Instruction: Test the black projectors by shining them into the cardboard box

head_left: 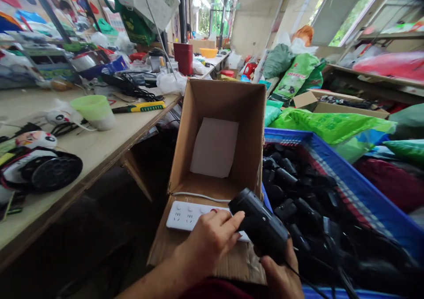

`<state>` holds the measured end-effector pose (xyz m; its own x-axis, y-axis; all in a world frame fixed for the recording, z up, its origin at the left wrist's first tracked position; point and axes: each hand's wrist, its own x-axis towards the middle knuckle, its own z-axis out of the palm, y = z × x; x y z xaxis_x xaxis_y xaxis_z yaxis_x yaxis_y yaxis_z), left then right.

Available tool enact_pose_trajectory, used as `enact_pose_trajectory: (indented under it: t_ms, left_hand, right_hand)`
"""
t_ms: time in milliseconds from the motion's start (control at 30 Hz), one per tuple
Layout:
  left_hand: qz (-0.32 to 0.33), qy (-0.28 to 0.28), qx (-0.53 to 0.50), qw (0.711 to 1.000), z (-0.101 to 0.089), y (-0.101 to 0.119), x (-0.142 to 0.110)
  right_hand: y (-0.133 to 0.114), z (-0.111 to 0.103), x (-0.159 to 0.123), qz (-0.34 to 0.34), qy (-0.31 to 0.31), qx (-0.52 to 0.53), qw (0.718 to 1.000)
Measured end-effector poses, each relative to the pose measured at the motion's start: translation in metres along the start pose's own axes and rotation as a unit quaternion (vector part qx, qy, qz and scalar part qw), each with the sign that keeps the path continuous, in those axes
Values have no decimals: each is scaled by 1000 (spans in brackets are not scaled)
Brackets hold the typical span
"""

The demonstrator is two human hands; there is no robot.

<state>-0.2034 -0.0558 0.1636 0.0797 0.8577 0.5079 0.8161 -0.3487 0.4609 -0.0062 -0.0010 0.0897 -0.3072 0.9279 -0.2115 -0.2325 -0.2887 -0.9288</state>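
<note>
holding the black device (263, 224) in the lower middle of the frame, you have your right hand (283, 270) wrapped around its lower end, with the thumb on the near side and a dark cord running off toward the bottom right. your left hand (215, 232) comes in from the bottom, its fingertips at the upper left side of the device; you can't tell from this view whether they grip it or only touch it. the device is tilted, its broad end toward the upper left, in front of the right end of a white power strip (179, 215). that strip lies on a cardboard flap at the mouth of an open box (225, 98) in the center, with a pale sheet (215, 149) inside and a white cable (198, 197) along the edge behind the strip. to the right of your hands, a blue crate (351, 175) holds a heap of black parts (301, 202), with a bright green bag (327, 124) over its far side. at the left of the frame, a table (99, 151) bears a light green cup (94, 111), a yellow and black handle (145, 107) and a round black base (56, 173) near the edge. a dark red box (183, 59) stands at the upper middle, and green sacks (294, 76) are piled at the upper right.
</note>
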Motion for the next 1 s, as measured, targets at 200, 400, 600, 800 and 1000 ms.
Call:
enact_pose_trajectory:
  t_ms: [200,400,600,800,1000]
  left_hand:
    - [-45,91,-71,992,11,20,0]
    - [-182,-27,-302,935,24,9,-3]
    - [-209,28,-336,918,25,8,10]
    - [-288,77,-363,883,27,11,14]
    - [-333,94,-375,860,28,6,16]
  right_hand:
    - [6,10,-4,47,0,83,995]
    - [-4,26,-7,188,-3,262,947]
    - [-14,30,-13,280,-66,358,888]
    - [-15,30,-16,327,-84,353,873]
    - [-14,31,-15,355,-79,336,869]
